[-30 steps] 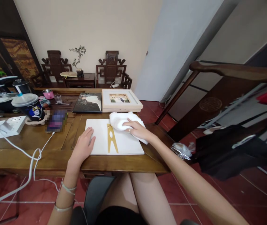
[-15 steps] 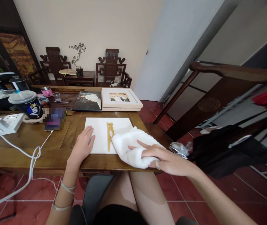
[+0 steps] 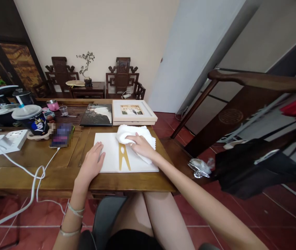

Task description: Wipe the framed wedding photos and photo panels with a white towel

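1. Two bare hands work over a flat white square panel with a gold clothespin-shaped figure lying on the brown wooden tabletop, close to its near edge.
2. The right hand presses down on a crumpled white cloth, fingers spread flat across the top of it rather than clenched around it; the cloth sits on the far right part of the panel, covering the top of the gold figure.
3. The left hand lies palm down on the panel's left edge, fingers loosely extended and grasping nothing, with thin bracelets on the wrist.
4. Just behind the panel stand a cream-framed photograph and, to its left, a dark picture board with a white bird.
5. Farther left on the tabletop are a blurred phone with a white cable trailing over the edge, a white power strip, and a dark lidded printed cup with a straw.
6. Two carved dark wooden chairs flank a small potted plant against the far wall.
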Demonstrator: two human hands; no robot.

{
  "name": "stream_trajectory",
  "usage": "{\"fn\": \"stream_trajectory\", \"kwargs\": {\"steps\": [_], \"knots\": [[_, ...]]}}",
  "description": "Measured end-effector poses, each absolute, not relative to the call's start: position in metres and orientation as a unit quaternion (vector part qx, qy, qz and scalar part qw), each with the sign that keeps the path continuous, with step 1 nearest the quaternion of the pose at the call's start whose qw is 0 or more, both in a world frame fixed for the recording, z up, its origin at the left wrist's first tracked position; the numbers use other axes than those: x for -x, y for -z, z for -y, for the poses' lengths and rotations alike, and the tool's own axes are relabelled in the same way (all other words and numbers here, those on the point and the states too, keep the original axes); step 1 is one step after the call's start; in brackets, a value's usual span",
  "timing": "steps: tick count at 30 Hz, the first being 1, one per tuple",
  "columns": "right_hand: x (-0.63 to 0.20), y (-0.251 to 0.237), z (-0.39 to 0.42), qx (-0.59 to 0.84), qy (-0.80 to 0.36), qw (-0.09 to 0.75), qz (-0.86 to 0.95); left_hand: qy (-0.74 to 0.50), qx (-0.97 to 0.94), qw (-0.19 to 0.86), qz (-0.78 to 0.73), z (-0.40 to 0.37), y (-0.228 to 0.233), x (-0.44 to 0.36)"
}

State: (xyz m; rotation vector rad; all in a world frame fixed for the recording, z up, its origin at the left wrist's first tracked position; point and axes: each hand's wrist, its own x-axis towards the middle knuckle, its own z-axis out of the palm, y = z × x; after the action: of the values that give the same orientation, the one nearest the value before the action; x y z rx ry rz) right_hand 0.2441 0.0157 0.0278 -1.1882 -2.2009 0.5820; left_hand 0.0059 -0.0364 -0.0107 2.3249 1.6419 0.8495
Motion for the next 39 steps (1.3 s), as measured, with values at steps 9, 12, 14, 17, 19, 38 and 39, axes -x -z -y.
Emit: {"fn": "stream_trajectory", "kwargs": {"steps": [9, 12, 14, 17, 19, 38, 39], "knots": [[-0.255, -0.048, 0.084, 0.315, -0.221, 0.156, 0.91, -0.288, -0.78, 0.085, -0.549, 0.036, 0.011, -0.007], [-0.27, -0.063, 0.098, 0.269, -0.28, 0.103, 0.916, -0.293, -0.781, 0.084, -0.545, 0.036, 0.012, -0.007], [-0.278, -0.064, 0.093, 0.26, -0.309, 0.085, 0.911, -0.295, -0.782, 0.084, -0.544, 0.036, 0.012, -0.007], [-0.286, -0.052, 0.065, 0.288, -0.331, 0.105, 0.892, -0.29, -0.78, 0.087, -0.548, 0.036, 0.011, -0.007], [-0.285, -0.042, 0.039, 0.313, -0.327, 0.141, 0.88, -0.285, -0.779, 0.089, -0.551, 0.036, 0.011, -0.007], [-0.245, -0.056, 0.087, 0.256, -0.213, 0.117, 0.936, -0.293, -0.783, 0.079, -0.543, 0.035, 0.012, -0.006], [-0.251, -0.059, 0.091, 0.239, -0.229, 0.111, 0.937, -0.288, -0.785, 0.08, -0.543, 0.035, 0.011, -0.006]]}}
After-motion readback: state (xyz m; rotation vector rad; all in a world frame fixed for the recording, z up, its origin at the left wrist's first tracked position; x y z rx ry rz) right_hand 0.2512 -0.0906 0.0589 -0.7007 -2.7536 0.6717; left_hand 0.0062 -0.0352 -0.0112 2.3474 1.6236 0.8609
